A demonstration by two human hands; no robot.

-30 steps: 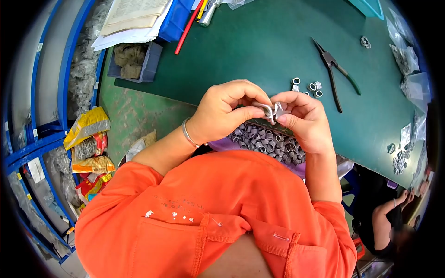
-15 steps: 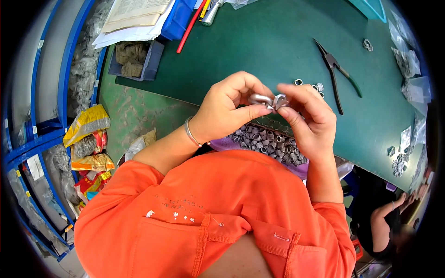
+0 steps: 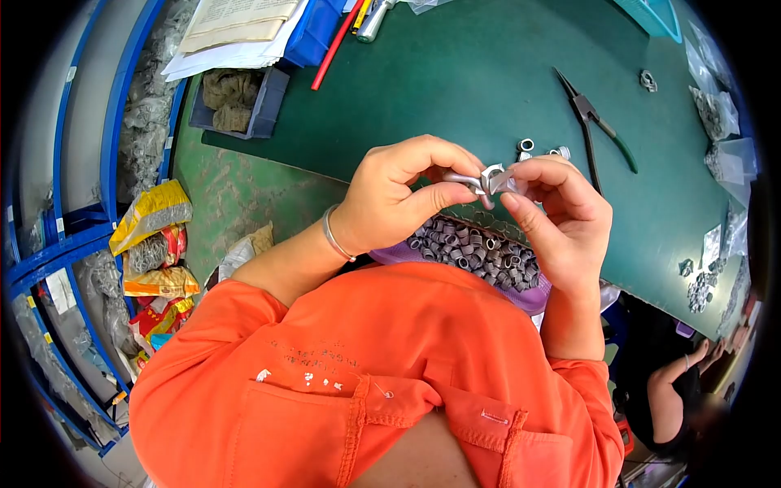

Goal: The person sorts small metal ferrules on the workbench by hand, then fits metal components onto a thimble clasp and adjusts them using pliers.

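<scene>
Above the table's near edge, my left hand (image 3: 394, 195) pinches a curved, shiny metal piece (image 3: 462, 178) between thumb and fingers. My right hand (image 3: 565, 213) grips a small angular silver metal part (image 3: 493, 178) with thumb and forefinger, against the curved piece. Fingers partly cover both parts, so how they join cannot be made out. Just below the hands, a purple-lined container (image 3: 534, 301) holds many small grey metal rings (image 3: 480, 255). A few loose metal rings (image 3: 525, 145) lie on the green table beyond my right hand.
Long-nosed pliers (image 3: 584, 106) lie on the green table (image 3: 455, 73). A grey bin (image 3: 268, 106) with cloth, papers (image 3: 236, 32) and a red pen (image 3: 335, 49) are at upper left. Plastic bags (image 3: 720, 114) line the right edge. Another person's arm (image 3: 669, 398) shows at lower right.
My right hand has shifted slightly right and down, its forefinger now curled onto the angular part. The curved piece has turned between the hands, and the camera view has moved a little.
</scene>
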